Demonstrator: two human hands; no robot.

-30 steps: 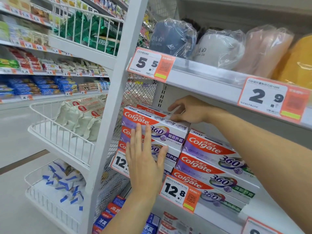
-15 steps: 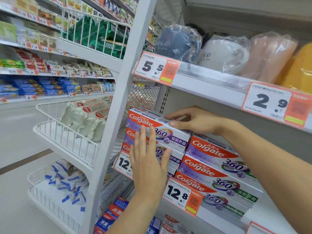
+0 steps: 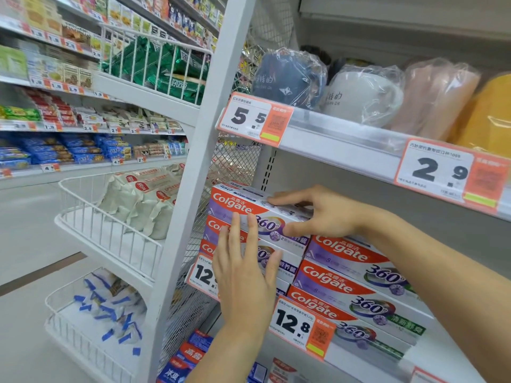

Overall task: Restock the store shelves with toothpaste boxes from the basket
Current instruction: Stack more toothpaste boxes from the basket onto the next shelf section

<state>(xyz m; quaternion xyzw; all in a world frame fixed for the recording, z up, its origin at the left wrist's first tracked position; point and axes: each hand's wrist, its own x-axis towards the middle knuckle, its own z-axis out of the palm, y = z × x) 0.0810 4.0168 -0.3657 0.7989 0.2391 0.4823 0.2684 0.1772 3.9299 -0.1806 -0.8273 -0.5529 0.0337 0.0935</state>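
1. At the far left, a white wire end-cap basket (image 3: 110, 233) held soft, pillowy packs in pale wrappers with red labels; a lower wire basket (image 3: 83, 341) carried crinkled white-and-blue packets.
2. A flat white metal upright (image 3: 199, 172) slanted up through the view, with diamond-pattern mesh behind it.
3. The left hand (image 3: 243, 275) lay flat and open, fingers straight and together, pressing against the glossy printed fronts of the left stack of toothpaste boxes; it curled around nothing.
4. The top Colgate 360 box (image 3: 237, 203), a long rectangular carton in red, white and purple, sat on that left stack on the middle shelf, hard against the mesh side panel.
5. The right hand (image 3: 320, 214) pinched this box at its right end: fingers curled over the top face, thumb pressed on the front face.
6. A white and orange card price tag reading 12.8 (image 3: 301, 327) was clipped to the shelf edge below.
7. To the right, the second stack of Colgate boxes (image 3: 359, 288) stood three high, lower than the left stack and just beside it.
8. Above, the upper shelf (image 3: 345, 145) with its smooth grey rail bore rounded ceramic mugs (image 3: 359, 98) wrapped in wrinkled clear plastic, one dark blue, one white, along with tags reading 5.5 and 2.9.
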